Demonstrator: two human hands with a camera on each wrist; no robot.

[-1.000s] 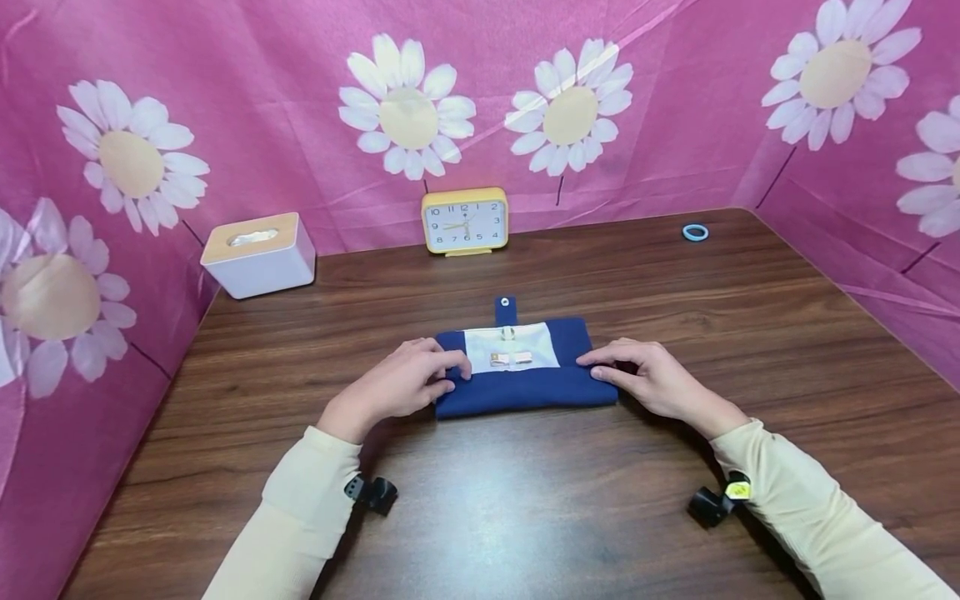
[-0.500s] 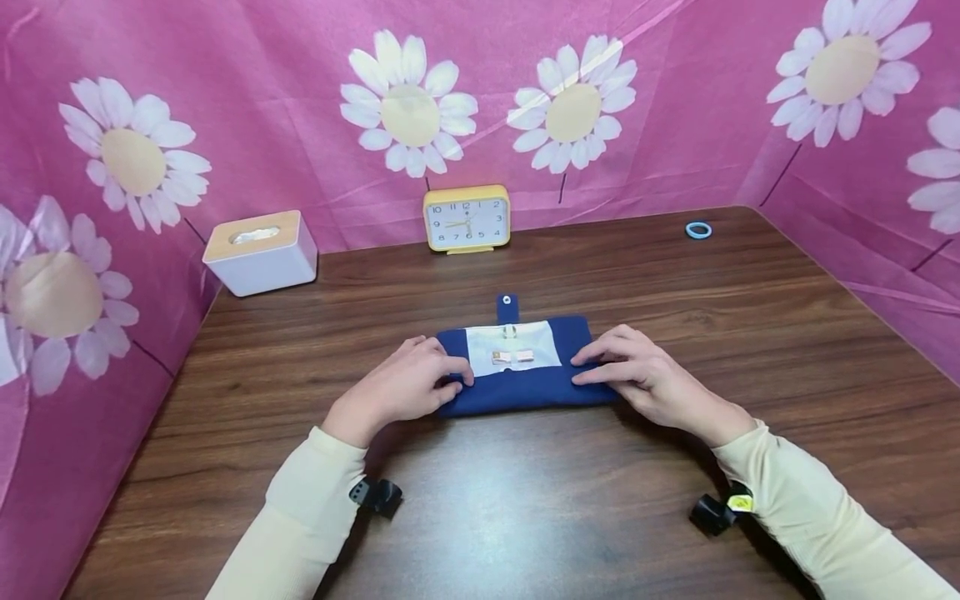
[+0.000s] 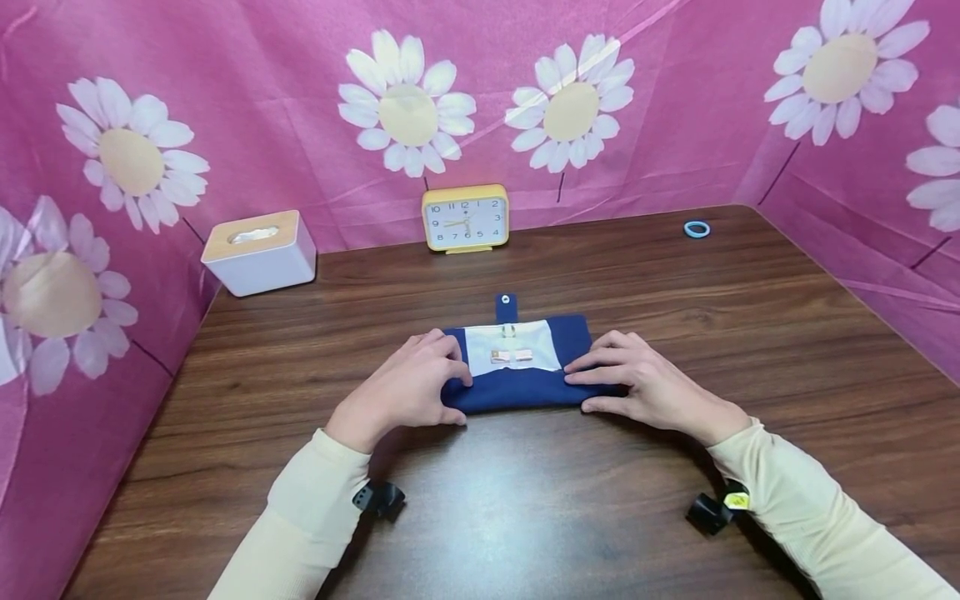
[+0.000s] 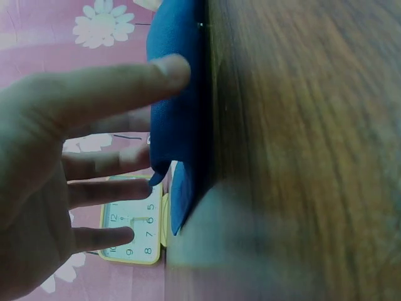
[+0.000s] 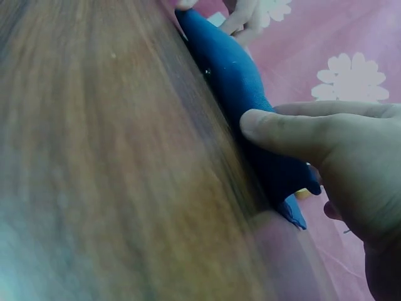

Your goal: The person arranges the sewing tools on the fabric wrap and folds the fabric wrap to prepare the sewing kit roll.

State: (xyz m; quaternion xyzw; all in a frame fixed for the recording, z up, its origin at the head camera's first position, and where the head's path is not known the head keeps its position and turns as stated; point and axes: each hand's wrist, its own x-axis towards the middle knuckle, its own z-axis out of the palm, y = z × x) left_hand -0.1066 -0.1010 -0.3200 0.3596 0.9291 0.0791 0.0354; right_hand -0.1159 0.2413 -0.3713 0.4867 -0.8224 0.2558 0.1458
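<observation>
A navy fabric roll-up pouch (image 3: 525, 390) lies partly folded on the table, its thick folded section nearest the person. Its white inner panel (image 3: 534, 338) faces up, bearing a small ring-like piece (image 3: 508, 331) and a small pale pink and gold piece (image 3: 512, 357) whose kind I cannot tell. A snap strap (image 3: 506, 307) sticks out at the back. My left hand (image 3: 416, 379) holds the left end, thumb at the front edge and fingers over the top. At the right end my right hand (image 3: 641, 379) holds likewise, its thumb (image 5: 263, 125) against the fold's front face.
Behind the pouch stands a yellow alarm clock (image 3: 465, 218). A tissue box (image 3: 260, 252) sits at the back left, and a light blue ring (image 3: 697, 229) lies at the back right. Pink flowered cloth (image 3: 300, 100) surrounds the brown wooden table (image 3: 480, 517).
Both thumbs have come down to the pouch's front edge. The right hand's fingers have slid inward over its top. The pouch has stayed nearly in place.
</observation>
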